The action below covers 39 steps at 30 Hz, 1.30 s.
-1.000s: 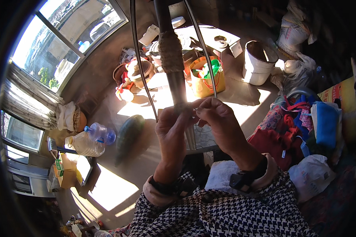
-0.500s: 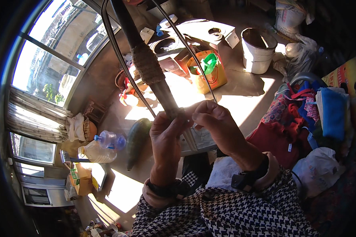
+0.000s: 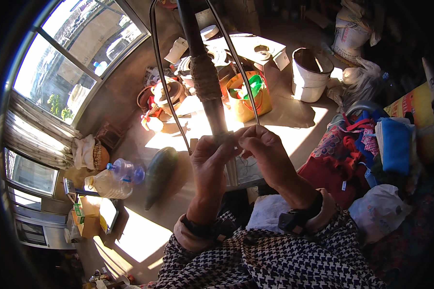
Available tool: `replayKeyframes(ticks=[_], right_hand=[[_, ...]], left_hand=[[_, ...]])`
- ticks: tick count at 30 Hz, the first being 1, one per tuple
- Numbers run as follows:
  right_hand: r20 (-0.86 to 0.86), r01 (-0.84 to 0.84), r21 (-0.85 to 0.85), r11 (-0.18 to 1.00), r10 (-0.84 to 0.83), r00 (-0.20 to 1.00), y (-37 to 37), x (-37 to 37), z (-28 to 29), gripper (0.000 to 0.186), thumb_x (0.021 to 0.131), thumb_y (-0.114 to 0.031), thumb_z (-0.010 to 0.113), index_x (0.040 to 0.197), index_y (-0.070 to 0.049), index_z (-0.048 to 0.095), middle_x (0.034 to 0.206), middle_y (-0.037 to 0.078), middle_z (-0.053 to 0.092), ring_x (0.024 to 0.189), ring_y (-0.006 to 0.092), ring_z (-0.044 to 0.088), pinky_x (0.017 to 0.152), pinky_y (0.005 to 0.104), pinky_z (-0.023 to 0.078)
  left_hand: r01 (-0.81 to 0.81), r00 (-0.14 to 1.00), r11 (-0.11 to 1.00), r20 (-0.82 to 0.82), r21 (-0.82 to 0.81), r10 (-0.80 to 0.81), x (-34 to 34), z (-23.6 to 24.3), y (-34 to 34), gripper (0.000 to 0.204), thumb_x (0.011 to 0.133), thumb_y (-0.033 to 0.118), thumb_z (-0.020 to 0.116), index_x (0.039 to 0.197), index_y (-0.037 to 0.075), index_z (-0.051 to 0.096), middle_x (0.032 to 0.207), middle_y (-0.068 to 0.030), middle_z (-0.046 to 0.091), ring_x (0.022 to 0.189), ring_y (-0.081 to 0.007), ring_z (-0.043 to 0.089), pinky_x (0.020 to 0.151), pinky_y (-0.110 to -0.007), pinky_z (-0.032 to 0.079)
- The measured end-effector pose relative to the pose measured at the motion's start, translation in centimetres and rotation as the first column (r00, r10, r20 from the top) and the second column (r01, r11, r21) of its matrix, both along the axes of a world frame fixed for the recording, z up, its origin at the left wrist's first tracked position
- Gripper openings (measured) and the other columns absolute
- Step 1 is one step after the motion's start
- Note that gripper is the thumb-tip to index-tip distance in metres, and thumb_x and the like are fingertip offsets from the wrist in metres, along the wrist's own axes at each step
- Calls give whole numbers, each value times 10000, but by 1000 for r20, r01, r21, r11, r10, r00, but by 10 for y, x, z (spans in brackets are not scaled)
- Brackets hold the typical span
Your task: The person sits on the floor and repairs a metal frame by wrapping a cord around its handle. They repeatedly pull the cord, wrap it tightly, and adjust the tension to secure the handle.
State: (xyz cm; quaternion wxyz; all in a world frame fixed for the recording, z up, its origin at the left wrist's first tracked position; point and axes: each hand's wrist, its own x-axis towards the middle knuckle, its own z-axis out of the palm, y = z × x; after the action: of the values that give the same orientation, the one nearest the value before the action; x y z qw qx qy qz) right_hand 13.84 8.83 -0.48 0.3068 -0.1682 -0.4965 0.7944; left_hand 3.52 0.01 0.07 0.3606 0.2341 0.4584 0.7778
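A dark pole [image 3: 214, 115] comes down from the upper edge, with a band of coiled cord [image 3: 205, 79] round its middle. My left hand [image 3: 208, 164] is closed on the pole's lower end, thumb on top. Beside it, my right hand [image 3: 265, 147] is closed in a pinch, its fingertips touching or nearly touching the left fingers. Whatever is between the right fingertips is too small to make out. Thin dark rods flank the pole: the left rod [image 3: 159, 72] ends near my left hand, the right rod [image 3: 239, 62] near my right fingers.
A green gourd [image 3: 160, 176] and plastic bottles [image 3: 125, 171] lie to the left. Ahead are a yellow bag [image 3: 250, 107], a white bucket [image 3: 309, 79] and a basket [image 3: 171, 96]. Piled clothes [image 3: 335, 168] and a white plastic bag [image 3: 380, 212] lie to the right.
The pole and rods now stand more upright, their upper parts shifted right in view. My hands keep nearly the same pose, and the room has shifted slightly with my head.
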Motion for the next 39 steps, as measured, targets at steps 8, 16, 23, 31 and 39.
replayKeyframes(ticks=[8, 16, 23, 31, 39], right_hand=[[10, -6, -43, 999, 6, 1000, -2, 1, -4, 151, 889, -145, 530, 987, -37, 569, 950, 30, 613, 816, 77, 550, 709, 243, 440], [-19, 25, -20, 999, -26, 1000, 0, 1, 5, 146, 868, -142, 560, 950, -22, 564, 1008, 58, 598, 819, 87, 555, 721, 245, 452], [-71, 46, 339, 940, -23, 997, 21, -2, 27, 139, 857, -95, 570, 934, 16, 539, 1130, 123, 535, 847, 136, 612, 731, 259, 526], [35, -124, 382, 916, 120, 992, 22, -10, 34, 197, 863, -124, 586, 959, 45, 559, 842, 81, 621, 751, 137, 636, 629, 256, 541], [71, -133, 580, 804, 112, 991, 27, -11, 35, 195, 851, -147, 604, 942, 24, 581, 856, 76, 629, 797, 129, 601, 700, 282, 513]], left_hand=[[9, 996, 999, -91, 38, -5, -4, -3, -2, 94, 897, 7, 538, 989, 3, 557, 948, -98, 627, 851, -180, 642, 768, -300, 552], [-57, 984, 997, -165, 56, 65, -4, -7, 3, 109, 899, 36, 565, 1002, 1, 569, 954, -105, 639, 862, -193, 645, 736, -313, 553], [-59, 988, 998, -140, 15, 60, -2, -7, 5, 117, 888, 48, 598, 998, 6, 593, 970, -100, 648, 858, -187, 650, 712, -288, 551], [-62, 996, 997, -64, 55, 65, -2, -5, 3, 177, 865, 44, 626, 1030, -3, 582, 947, -84, 643, 847, -161, 635, 711, -276, 549], [29, 998, 999, -59, 34, -27, -5, -7, -1, 151, 866, 60, 624, 1006, 10, 595, 947, -67, 642, 840, -140, 623, 717, -279, 540]])
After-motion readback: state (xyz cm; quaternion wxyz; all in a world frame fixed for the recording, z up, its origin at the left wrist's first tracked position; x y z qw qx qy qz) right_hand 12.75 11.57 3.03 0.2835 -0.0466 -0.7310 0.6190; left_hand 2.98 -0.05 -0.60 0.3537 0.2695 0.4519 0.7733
